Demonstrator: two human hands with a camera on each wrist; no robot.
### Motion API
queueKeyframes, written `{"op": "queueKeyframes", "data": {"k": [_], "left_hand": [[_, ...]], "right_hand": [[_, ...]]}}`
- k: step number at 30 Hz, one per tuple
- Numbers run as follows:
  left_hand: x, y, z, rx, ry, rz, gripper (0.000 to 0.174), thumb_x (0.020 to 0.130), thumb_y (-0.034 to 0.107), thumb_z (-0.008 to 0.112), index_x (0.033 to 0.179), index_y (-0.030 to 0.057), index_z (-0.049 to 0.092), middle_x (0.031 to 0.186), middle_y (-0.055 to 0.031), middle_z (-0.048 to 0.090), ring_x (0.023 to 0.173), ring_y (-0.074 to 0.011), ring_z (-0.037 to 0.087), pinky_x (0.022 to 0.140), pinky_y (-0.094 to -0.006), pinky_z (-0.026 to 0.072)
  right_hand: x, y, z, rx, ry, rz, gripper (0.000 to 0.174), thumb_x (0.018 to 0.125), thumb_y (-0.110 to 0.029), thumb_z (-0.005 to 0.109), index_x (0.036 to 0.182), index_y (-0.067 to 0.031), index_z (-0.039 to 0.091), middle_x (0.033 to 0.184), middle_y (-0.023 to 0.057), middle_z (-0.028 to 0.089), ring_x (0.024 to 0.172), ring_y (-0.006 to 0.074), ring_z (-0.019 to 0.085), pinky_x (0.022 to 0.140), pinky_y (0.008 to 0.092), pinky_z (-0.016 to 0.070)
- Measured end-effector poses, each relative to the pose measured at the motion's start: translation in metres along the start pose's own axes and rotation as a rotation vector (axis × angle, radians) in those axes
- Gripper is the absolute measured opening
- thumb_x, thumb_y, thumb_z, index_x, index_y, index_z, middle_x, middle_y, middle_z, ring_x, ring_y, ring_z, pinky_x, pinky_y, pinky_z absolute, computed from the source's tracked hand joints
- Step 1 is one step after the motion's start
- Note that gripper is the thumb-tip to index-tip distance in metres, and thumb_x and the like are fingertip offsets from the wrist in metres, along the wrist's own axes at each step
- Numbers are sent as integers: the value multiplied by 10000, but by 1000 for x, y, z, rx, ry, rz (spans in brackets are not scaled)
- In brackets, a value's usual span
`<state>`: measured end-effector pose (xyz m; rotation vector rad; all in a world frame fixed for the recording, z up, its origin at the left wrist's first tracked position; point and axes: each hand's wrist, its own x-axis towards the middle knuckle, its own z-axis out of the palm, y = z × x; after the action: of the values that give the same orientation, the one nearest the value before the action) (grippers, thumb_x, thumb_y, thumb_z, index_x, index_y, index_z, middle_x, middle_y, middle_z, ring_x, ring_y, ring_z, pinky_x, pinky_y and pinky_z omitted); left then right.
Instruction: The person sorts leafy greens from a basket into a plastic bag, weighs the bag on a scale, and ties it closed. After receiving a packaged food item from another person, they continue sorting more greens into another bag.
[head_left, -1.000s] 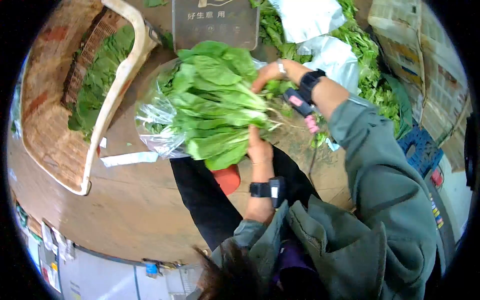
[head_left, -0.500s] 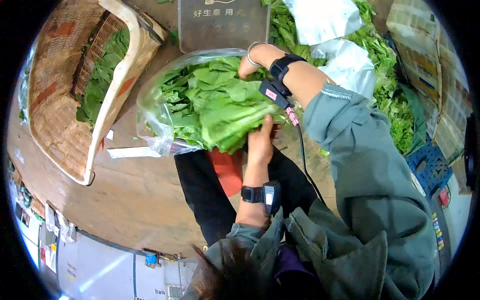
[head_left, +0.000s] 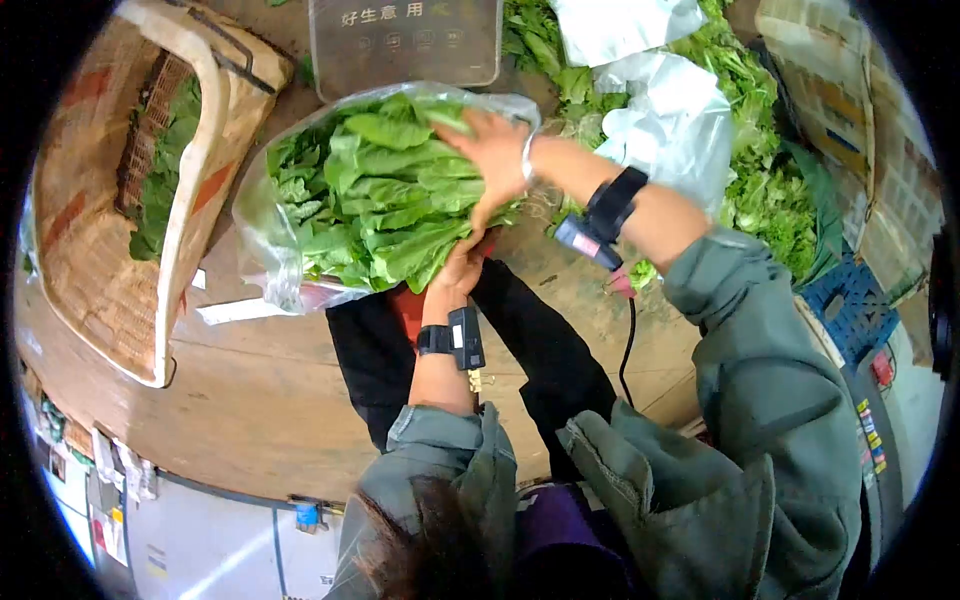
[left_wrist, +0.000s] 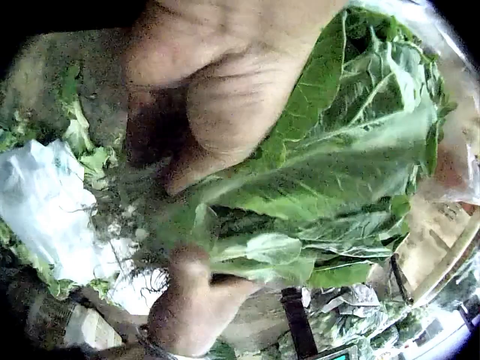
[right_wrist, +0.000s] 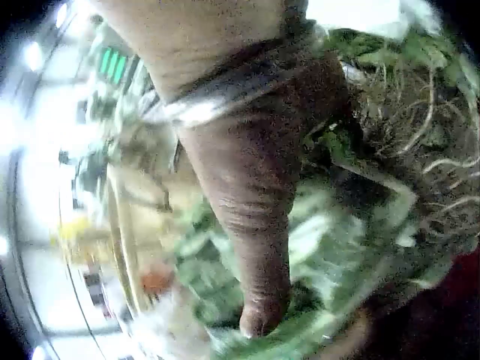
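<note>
A bunch of leafy greens [head_left: 400, 190] lies in the mouth of a clear plastic bag [head_left: 262, 235], its leaves pointing left and its stem ends right. My left hand [head_left: 458, 268] grips the stems from the near side. Across the far side, my right hand [head_left: 497, 152] rests on the bunch with fingers spread, its thumb reaching down near the left hand. In the right wrist view the straight thumb [right_wrist: 259, 262] presses on a leaf, and thin roots [right_wrist: 442, 150] show beside it. Leaves hide part of the left fingers.
A worn basket [head_left: 180, 230] with greens inside stands at left. Behind the bag is a dark flat panel [head_left: 405, 50] with printed writing. White plastic bags [head_left: 665, 125] lie on more greens [head_left: 755, 190] at right, near a blue crate [head_left: 850, 305]. A cable [head_left: 630, 345] hangs from the right wrist camera.
The greens have gone from lying over the bag to lying within its mouth. Both hands have shifted left with the bunch, and the right hand has come round onto its stem side, fingers spreading.
</note>
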<state>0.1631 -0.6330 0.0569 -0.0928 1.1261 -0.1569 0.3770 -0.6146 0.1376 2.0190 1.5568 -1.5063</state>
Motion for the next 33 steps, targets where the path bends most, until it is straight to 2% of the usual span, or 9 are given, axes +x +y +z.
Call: {"op": "queueKeyframes", "data": {"k": [6, 9, 10, 14, 17, 22, 24, 27, 33], "left_hand": [[-28, 4, 11, -20, -131, 66, 530, 676, -81, 453, 1193, -16, 358, 1177, -176, 434, 1071, -312, 447, 938, -390, 379], [-36, 21, 13, 1304, 7, -446, 378, 689, 133, 625, 1027, -2, 526, 980, -118, 579, 890, -301, 564, 722, -364, 454], [-74, 27, 57, 2018, -7, -85, 337, 674, 194, 675, 909, -24, 569, 868, -144, 605, 819, -316, 580, 691, -411, 454], [-116, 38, 113, 2351, -119, 996, 891, 518, 345, 753, 1228, -19, 357, 1288, -234, 313, 1187, -373, 317, 962, -432, 298], [-51, 77, 81, 2769, -5, 978, 953, 488, 429, 737, 1311, 251, 290, 1386, -165, 155, 1264, -383, 153, 994, -555, 147], [-42, 96, 87, 2823, 87, 949, 976, 462, 452, 753, 1306, 269, 296, 1385, -162, 159, 1274, -362, 132, 986, -558, 131], [-44, 95, 91, 2846, 121, 904, 1063, 449, 492, 747, 1335, 223, 224, 1378, -164, 179, 1264, -342, 173, 969, -554, 164], [-44, 95, 92, 2817, 102, 906, 1013, 462, 457, 754, 1323, 279, 252, 1355, -158, 223, 1247, -347, 204, 969, -555, 169], [-50, 91, 81, 2767, 106, 936, 969, 463, 402, 763, 1302, 266, 297, 1350, -158, 232, 1230, -348, 230, 954, -546, 194]], "right_hand": [[6, -2, 34, -92, 196, -6, 1150, 471, -403, 791, 1361, -167, 101, 1337, 231, 192, 1178, 399, 292, 838, 489, 402], [7, -4, 35, -51, 204, 32, 1099, 498, -369, 787, 1358, -183, 129, 1343, 211, 196, 1177, 393, 295, 827, 480, 413], [8, -2, 34, -47, 203, 49, 1091, 495, -370, 787, 1357, -193, 140, 1344, 202, 199, 1170, 390, 305, 825, 477, 416], [12, -1, 31, 81, 152, 56, 1082, 486, -337, 790, 1353, -226, 152, 1350, 185, 195, 1155, 376, 323, 836, 475, 417], [10, 2, 20, 93, 111, 71, 1103, 481, -332, 789, 1358, -239, 126, 1368, 186, 159, 1195, 395, 276, 875, 466, 395], [46, 49, 40, 236, 323, -280, 922, 526, -398, 727, 1315, -195, 296, 1240, 218, 392, 1135, 309, 410, 852, 342, 423], [7, 64, -10, 510, 214, -127, 662, 584, -398, 679, 1164, -135, 502, 927, 180, 596, 873, 240, 586, 740, 303, 470], [23, 80, 14, 515, 853, 336, 415, 666, -367, 608, 983, -100, 601, 801, 118, 627, 751, 260, 606, 697, 329, 487], [20, 90, 50, 450, 375, 652, 301, 748, -256, 549, 983, -80, 614, 934, 143, 616, 840, 297, 598, 722, 437, 478]]}}
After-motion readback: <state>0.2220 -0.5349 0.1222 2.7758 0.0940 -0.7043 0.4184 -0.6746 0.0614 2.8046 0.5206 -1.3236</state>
